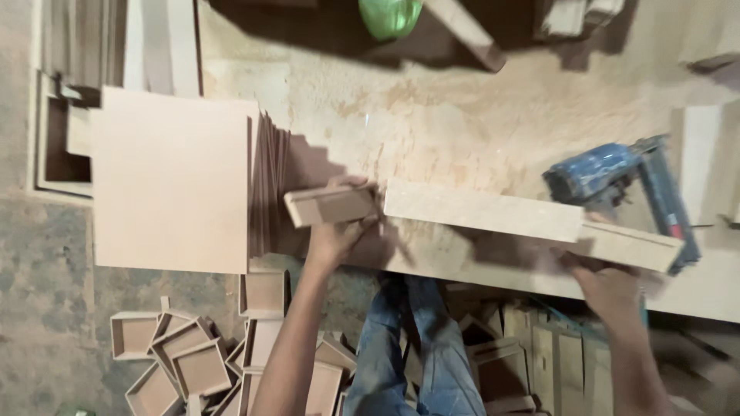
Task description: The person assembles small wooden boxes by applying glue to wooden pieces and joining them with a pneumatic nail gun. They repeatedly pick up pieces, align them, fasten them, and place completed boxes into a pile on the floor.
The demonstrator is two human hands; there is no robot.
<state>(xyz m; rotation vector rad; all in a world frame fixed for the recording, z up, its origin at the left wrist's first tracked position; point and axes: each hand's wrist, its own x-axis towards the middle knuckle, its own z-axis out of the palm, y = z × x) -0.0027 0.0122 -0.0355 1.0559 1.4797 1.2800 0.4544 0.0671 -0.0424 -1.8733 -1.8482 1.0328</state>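
My left hand [335, 239] grips a short wooden block [330, 205] and holds it against the left end of a long wooden strip [493, 216]. The strip lies slanted across the sawdust-covered workbench [462, 115]. My right hand [609, 286] is closed on the strip's right end, with its fingers partly hidden under the wood. A blue nail gun [617, 181] sits just behind that end, close to my right hand. The picture is blurred there, so any contact with the gun is unclear.
A large flat board [173, 181] lies left of the block, with a stack of thin panels [270, 181] on edge beside it. Several small wooden trays [189, 362] lie piled on the floor below. A green object [389, 15] is at the top.
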